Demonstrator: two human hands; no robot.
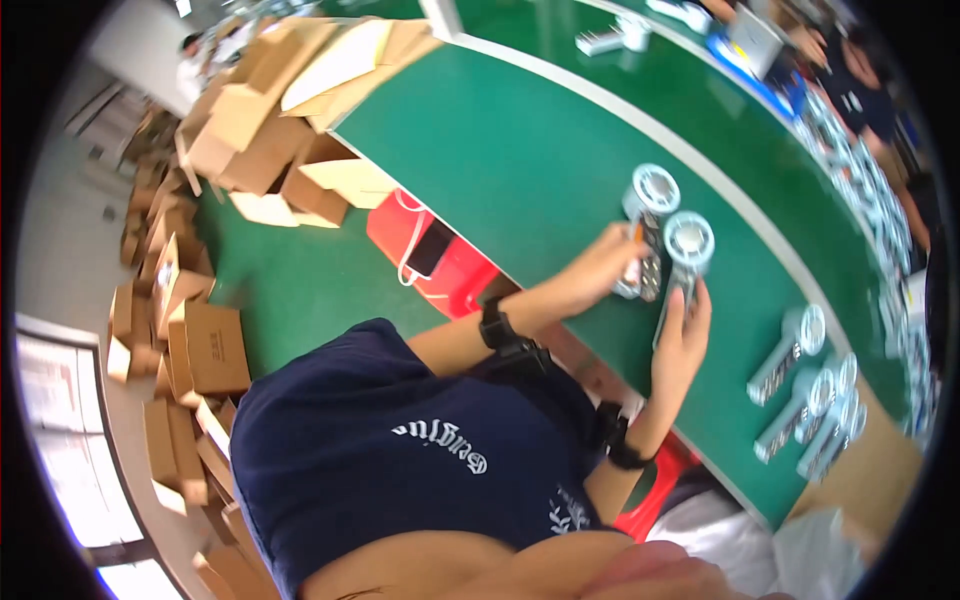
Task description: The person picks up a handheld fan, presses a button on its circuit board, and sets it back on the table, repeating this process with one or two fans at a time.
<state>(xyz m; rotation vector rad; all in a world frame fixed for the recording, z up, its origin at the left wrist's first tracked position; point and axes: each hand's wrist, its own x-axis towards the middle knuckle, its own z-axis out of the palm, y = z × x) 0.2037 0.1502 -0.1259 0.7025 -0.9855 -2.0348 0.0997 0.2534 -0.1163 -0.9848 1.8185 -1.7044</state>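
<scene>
My right hand (684,328) is closed around the handle of a light blue handheld device with a round ringed head (690,240), shaped like a small fan. Just left of it lies a second such fan-like device (655,190), its head pointing away from me. Dark and metallic parts (651,258) show along this one's handle. My left hand (608,262) reaches over that handle with its fingers pinched together. A small orange piece (638,232) shows at the fingertips, too blurred to name.
Several similar devices (800,410) lie on the green table (480,120) to the right. A pale rail separates it from a green belt (700,90). Beyond, a person (860,90) sits near many pale parts. Left are cardboard boxes (215,345) and a red stool (455,280) with a phone (431,248).
</scene>
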